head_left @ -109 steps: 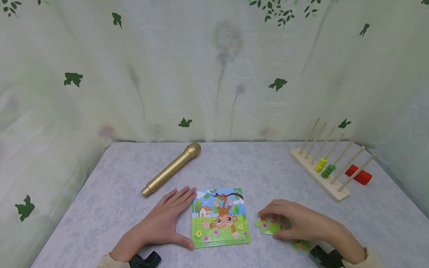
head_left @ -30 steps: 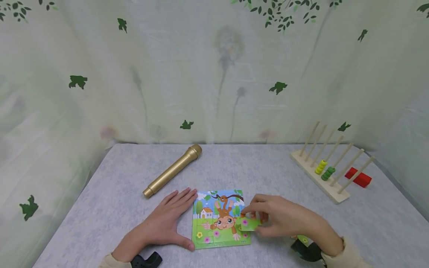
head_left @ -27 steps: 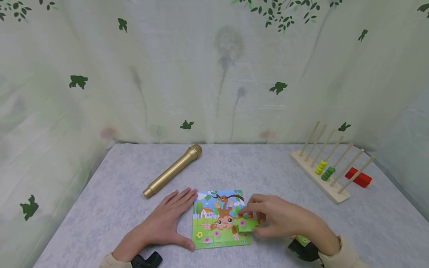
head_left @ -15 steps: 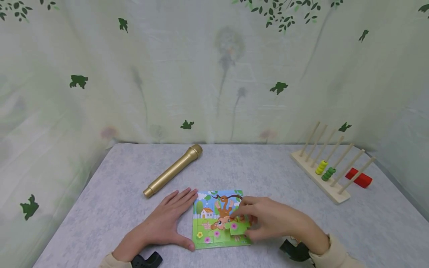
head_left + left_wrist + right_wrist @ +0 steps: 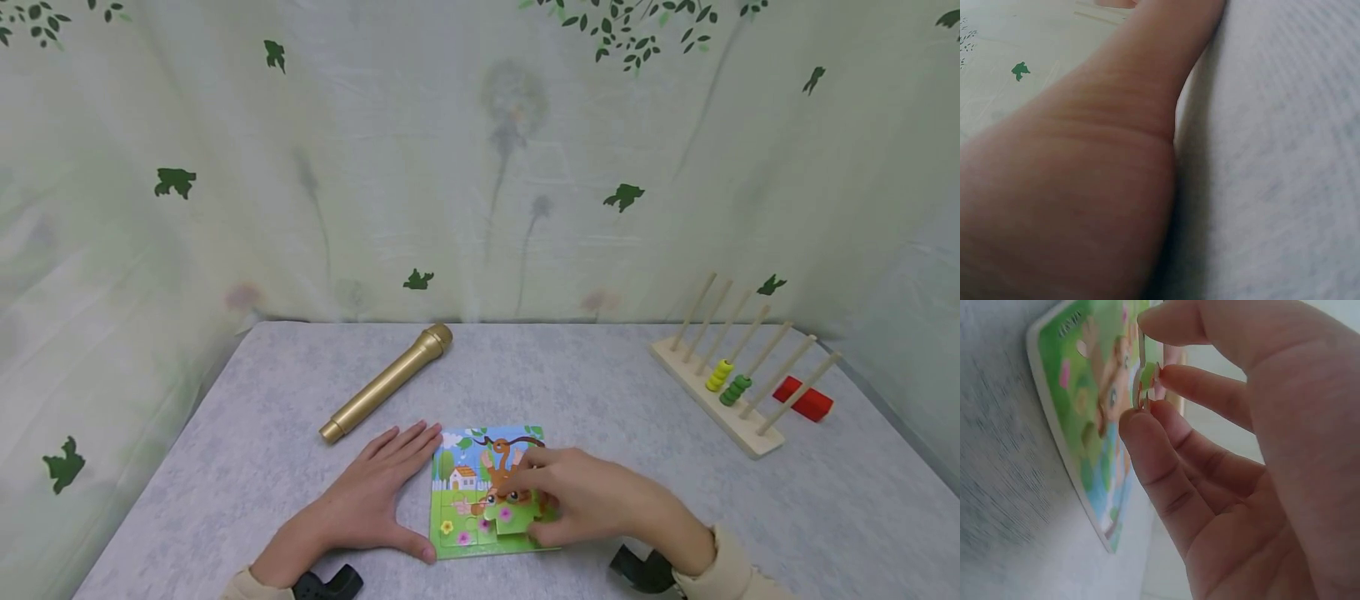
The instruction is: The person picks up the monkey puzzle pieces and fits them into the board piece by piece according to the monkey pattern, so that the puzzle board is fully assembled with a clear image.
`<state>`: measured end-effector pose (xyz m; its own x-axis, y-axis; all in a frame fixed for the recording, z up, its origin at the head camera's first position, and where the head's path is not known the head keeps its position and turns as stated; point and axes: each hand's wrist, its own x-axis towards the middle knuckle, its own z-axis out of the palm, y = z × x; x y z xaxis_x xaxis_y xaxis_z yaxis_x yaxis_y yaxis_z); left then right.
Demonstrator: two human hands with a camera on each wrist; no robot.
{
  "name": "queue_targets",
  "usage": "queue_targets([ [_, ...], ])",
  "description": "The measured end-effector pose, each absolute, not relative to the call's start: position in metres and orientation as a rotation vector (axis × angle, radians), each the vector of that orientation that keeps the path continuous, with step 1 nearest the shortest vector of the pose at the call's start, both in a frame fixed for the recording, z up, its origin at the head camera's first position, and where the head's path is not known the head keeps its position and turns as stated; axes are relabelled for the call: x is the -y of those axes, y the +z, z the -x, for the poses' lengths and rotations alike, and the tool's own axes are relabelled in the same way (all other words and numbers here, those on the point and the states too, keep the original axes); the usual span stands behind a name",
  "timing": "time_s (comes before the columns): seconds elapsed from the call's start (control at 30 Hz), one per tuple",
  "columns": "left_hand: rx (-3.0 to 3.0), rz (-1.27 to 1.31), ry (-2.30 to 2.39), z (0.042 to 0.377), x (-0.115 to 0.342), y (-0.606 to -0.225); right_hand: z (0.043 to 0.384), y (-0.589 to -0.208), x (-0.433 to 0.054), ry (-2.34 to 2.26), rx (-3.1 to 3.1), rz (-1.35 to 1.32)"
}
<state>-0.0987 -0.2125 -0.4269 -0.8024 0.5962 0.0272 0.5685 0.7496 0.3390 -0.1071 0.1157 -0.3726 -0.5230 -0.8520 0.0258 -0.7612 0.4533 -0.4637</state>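
A square picture puzzle board showing a monkey hanging upside down lies near the front middle of the table. My left hand rests flat beside it, fingertips at the upper left edge and thumb at the lower left corner. My right hand pinches a green puzzle piece with a pink flower, held over the lower middle of the board. In the right wrist view thumb and fingers grip this piece by its edges, tilted above the board. The left wrist view shows mostly the left hand's side.
Behind the left hand lies a gold microphone. To the right stands a wooden peg rack with yellow beads and green beads. A red block lies behind its pegs. A leaf-patterned curtain hangs along the back.
My right hand has lifted the puzzle piece from the table right of the board and carried it left over the board's lower middle. The left hand has stayed at the board's left edge.
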Motion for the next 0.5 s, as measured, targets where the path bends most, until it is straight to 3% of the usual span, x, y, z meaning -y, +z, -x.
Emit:
queue_targets([
  [0.5, -2.868, -0.971, 0.527, 0.098, 0.213, -0.427, 0.103, -0.386, -0.105, -0.691, -2.515, 1.54],
])
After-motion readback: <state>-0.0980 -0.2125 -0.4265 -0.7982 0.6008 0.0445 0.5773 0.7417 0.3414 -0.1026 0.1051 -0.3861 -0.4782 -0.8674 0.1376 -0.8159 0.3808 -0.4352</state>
